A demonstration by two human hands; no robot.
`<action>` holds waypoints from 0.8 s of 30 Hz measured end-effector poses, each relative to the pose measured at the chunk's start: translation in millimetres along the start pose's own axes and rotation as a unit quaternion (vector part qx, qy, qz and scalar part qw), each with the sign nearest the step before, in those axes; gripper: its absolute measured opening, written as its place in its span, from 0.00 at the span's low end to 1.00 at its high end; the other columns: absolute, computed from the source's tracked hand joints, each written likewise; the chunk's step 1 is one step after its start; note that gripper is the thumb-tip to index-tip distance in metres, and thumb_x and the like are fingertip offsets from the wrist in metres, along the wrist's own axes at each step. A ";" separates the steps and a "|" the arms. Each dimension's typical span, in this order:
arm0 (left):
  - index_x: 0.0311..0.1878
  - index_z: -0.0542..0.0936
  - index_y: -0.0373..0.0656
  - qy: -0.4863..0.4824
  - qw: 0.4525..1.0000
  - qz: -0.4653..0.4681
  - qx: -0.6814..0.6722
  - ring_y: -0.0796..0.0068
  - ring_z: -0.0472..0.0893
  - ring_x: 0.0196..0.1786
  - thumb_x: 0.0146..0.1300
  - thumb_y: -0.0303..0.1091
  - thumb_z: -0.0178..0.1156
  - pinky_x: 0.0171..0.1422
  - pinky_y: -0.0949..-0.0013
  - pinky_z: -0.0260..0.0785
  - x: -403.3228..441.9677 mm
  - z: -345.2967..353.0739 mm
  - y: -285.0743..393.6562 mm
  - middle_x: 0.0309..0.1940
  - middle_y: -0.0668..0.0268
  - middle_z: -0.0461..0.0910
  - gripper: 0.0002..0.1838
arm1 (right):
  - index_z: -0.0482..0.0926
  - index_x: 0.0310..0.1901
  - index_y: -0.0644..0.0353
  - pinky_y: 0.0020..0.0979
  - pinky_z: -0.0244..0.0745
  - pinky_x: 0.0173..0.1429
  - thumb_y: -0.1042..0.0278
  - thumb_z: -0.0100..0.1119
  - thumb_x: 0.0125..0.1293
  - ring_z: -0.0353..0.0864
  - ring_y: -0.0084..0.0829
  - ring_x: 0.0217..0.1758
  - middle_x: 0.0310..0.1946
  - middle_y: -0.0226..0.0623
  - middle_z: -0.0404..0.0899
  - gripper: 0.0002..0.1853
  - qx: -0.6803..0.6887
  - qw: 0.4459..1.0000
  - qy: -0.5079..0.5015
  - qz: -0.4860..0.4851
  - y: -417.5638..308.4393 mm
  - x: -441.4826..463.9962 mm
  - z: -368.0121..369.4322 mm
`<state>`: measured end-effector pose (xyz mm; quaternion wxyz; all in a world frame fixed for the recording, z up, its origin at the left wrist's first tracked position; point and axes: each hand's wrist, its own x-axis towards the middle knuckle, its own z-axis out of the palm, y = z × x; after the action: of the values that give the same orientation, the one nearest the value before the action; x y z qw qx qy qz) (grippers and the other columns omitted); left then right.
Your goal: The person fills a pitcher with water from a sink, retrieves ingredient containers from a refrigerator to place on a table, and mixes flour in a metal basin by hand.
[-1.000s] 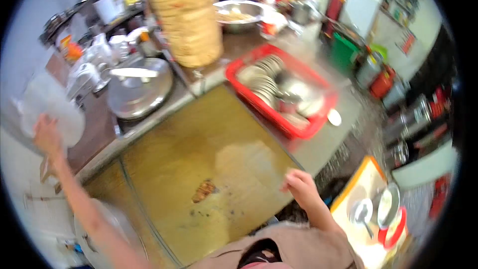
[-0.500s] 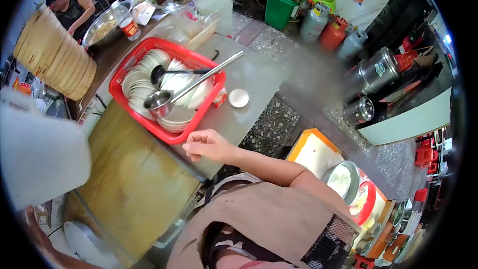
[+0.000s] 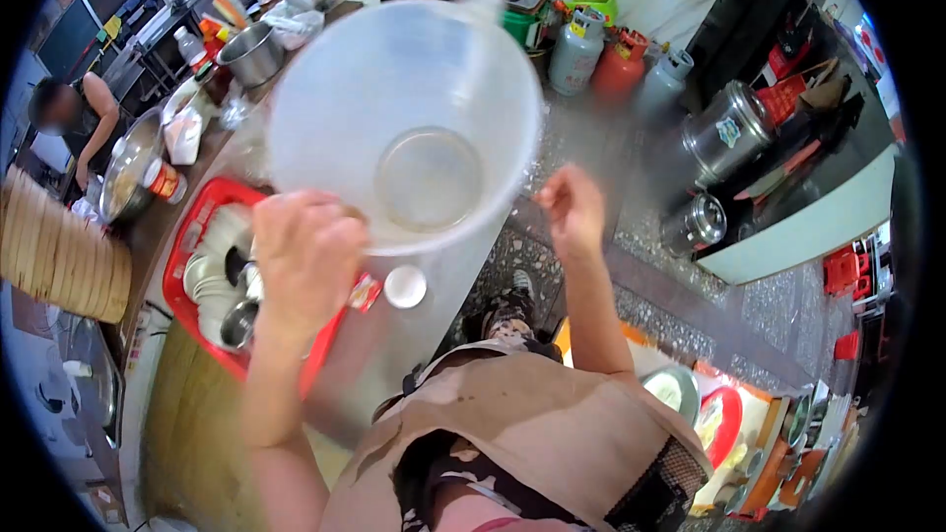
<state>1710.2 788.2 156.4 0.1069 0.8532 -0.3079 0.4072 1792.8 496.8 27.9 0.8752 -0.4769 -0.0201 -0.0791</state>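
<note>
A translucent white plastic tub (image 3: 325, 108) is held up over the table, its wide mouth tilted towards me and its round base showing inside. My left hand (image 3: 310, 246) grips its near left rim, the fingers wrapped over the edge. To the right of the tub, apart from it, is my right hand (image 3: 574, 207), slightly blurred, with loosely bent fingers and nothing in them. Below my left hand, partly hidden by it, stands a red plastic basket (image 3: 177, 281) with white dishes (image 3: 212, 276), a black ladle and a metal dipper (image 3: 238, 323).
A small white dish (image 3: 405, 287) lies on the metal table (image 3: 379, 355) beside a red packet (image 3: 365, 292). Stacked bamboo steamers (image 3: 64, 251) stand at the left, where a person works behind a metal bowl (image 3: 138, 163). Gas cylinders (image 3: 619, 64) and metal pots (image 3: 729, 133) are on the floor.
The tub has swung from the far left to the front, above the table, with my left hand now at its rim. My right hand has moved away from the basket, up and right.
</note>
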 end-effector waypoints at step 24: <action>0.32 0.71 0.50 0.044 0.992 0.071 0.095 0.78 0.74 0.37 0.50 0.33 0.61 0.40 0.71 0.59 282.8 539.6 -182.4 0.32 0.75 0.79 0.08 | 0.77 0.47 0.63 0.25 0.69 0.50 0.74 0.61 0.57 0.76 0.24 0.43 0.41 0.33 0.78 0.15 -0.417 0.864 -0.142 -0.242 -62.0 633.3 -126.2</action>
<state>2296.8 574.1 35.6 0.0098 0.8165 -0.3226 0.4786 2402.8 282.5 80.7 0.5354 -0.7837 -0.2243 -0.2208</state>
